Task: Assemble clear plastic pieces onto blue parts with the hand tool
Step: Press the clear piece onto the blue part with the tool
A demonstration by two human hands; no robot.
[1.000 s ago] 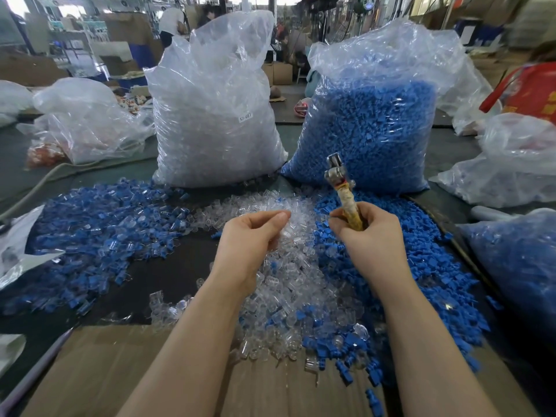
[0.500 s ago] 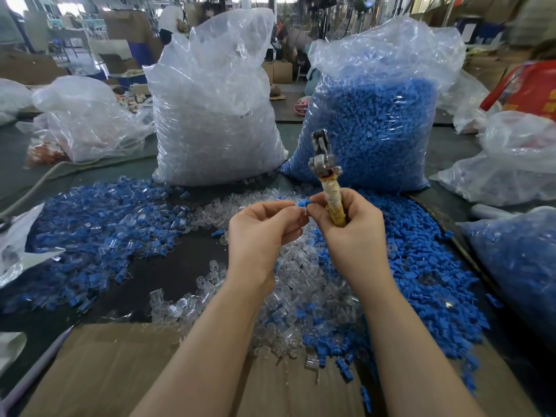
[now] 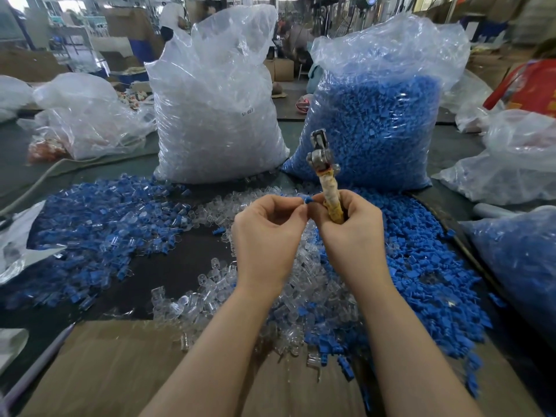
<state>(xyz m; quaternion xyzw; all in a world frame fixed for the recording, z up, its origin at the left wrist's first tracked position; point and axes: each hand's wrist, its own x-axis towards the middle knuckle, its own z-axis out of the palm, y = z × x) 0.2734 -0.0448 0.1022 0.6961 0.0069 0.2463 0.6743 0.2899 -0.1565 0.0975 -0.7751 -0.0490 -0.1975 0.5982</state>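
At frame centre I see my left hand (image 3: 270,233) pinching a small, light, rigid blue part (image 3: 307,200) while my right hand (image 3: 349,230) clenches the hand tool (image 3: 326,188) by its wrapped handle.

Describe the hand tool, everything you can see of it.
The hand tool stands nearly upright, tilted slightly left, in the right hand, whose fingers curl round the lower handle. The handle is wrapped in worn yellowish tape or cloth, with a reddish band just under the head. The head is dull grey metal, jointed, ending in a small forked or clamp-like tip that holds nothing. It rises in front of the blue-parts bag. The handle's bottom end is hidden in the hand. The left hand does not touch it.
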